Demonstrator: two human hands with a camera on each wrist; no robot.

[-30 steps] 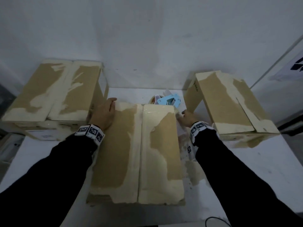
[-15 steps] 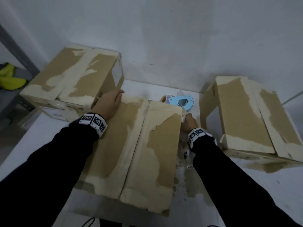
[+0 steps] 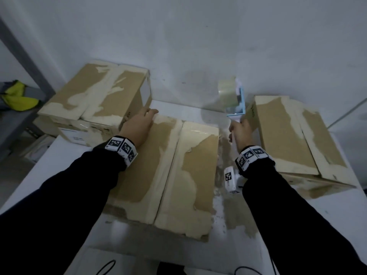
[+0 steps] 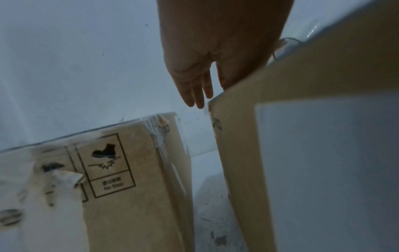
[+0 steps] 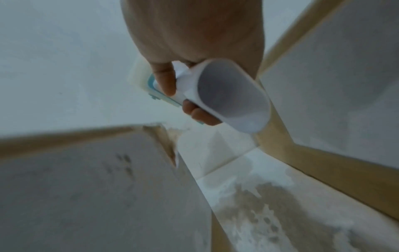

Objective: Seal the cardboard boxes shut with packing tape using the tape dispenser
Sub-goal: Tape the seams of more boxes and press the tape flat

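Gripping the tape dispenser (image 3: 235,100) is the right hand (image 3: 241,132); left hand (image 3: 138,124) rests flat, fingers straight, on the middle box (image 3: 178,175).

Both our arms reach forward in black sleeves, each wrist banded with black-and-white markers. Our left hand (image 3: 139,127) lies flat, palm down, fingers (image 4: 195,92) straight and close together. Our right hand (image 3: 239,131) is raised higher, fingers (image 5: 164,81) and thumb curled tightly in a grip.
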